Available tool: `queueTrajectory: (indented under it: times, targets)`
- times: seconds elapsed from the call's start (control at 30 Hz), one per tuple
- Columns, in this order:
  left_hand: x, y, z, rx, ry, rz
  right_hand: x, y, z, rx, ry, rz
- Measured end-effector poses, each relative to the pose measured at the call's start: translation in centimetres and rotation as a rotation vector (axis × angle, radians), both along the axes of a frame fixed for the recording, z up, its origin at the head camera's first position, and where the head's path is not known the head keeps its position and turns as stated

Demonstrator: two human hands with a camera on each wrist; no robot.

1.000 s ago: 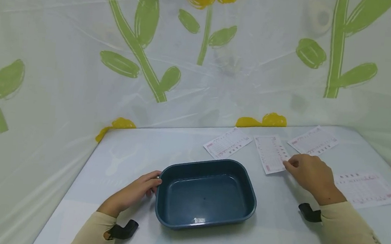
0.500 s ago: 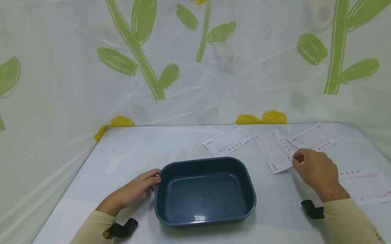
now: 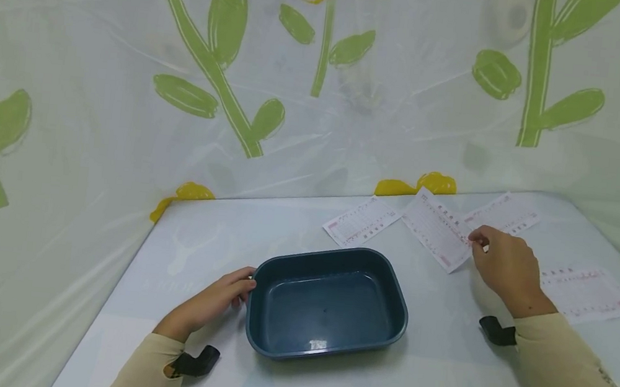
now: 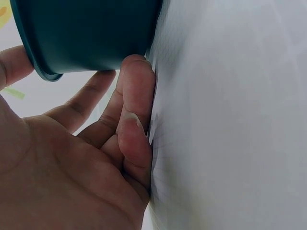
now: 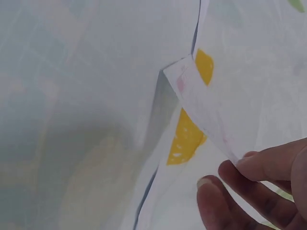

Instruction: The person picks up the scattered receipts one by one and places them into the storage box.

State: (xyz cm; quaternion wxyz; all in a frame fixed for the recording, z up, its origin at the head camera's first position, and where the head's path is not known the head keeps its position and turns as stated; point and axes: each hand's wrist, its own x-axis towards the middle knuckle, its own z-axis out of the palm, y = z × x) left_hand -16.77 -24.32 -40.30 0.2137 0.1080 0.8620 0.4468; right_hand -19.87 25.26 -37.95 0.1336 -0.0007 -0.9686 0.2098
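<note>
Where your paper slip is: in your right hand (image 3: 507, 262), held by its right-hand edge beyond the tray's far right corner; whether any corner of the slip (image 3: 437, 227) touches the bench, you cannot tell.
Right fingers: thumb and a finger (image 5: 271, 160) pinch the edge of that slip; the others hang free of it.
Left fingers: your left hand (image 3: 212, 304) rests against the tray's left side, lower fingers (image 4: 138, 91) curled near the bench; you cannot tell whether the thumb hooks over the rim.
Paper's handling: thin and likely floppy, so pinch lightly but surely, lift rather than drag, and let the loose end trail without creasing.
Tray: the dark blue tray (image 3: 327, 310) sits upright; a light left touch should steady it without pushing.
Neighbouring slips: one lies just left (image 3: 360, 221), one behind (image 3: 504, 212), one beside your right wrist (image 3: 586, 295); raise the loose end so it sweeps none of them.
Bench edge: the patterned curtain (image 3: 406, 128) stands along the back, so backward room looks short.
Open room: bare bench (image 3: 439, 362) lies right of and in front of the tray; move low there, minding the raised rim.
</note>
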Motion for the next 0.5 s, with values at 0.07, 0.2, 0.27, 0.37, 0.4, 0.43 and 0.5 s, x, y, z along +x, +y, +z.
queueTrajectory:
  times: [0.07,0.2,0.27,0.37,0.4,0.43,0.5]
  targets:
    - [0.01,-0.01,-0.01,0.003,-0.006,-0.007,-0.04,-0.04,-0.02,-0.014,0.008,-0.005]
    - [0.05,0.03,0.1,0.002,-0.004,-0.008,-0.21,-0.03,-0.05,-0.039,0.049,-0.014]
    - [0.01,0.03,0.15,-0.001,0.003,-0.005,-0.34,-0.07,0.04,-0.048,0.074,-0.016]
    - [-0.03,0.04,0.16,-0.001,0.011,-0.009,-0.48,-0.18,0.2,-0.06,0.086,-0.025]
    - [-0.03,0.03,0.15,-0.002,0.012,-0.012,-0.48,-0.23,0.23,-0.064,0.088,-0.028]
    - [-0.04,0.01,0.11,-0.004,0.012,-0.013,-0.46,-0.26,0.25,-0.065,0.091,-0.032]
    - [-0.03,-0.02,0.04,-0.007,0.005,-0.002,-0.43,-0.31,0.24,-0.07,0.098,-0.043]
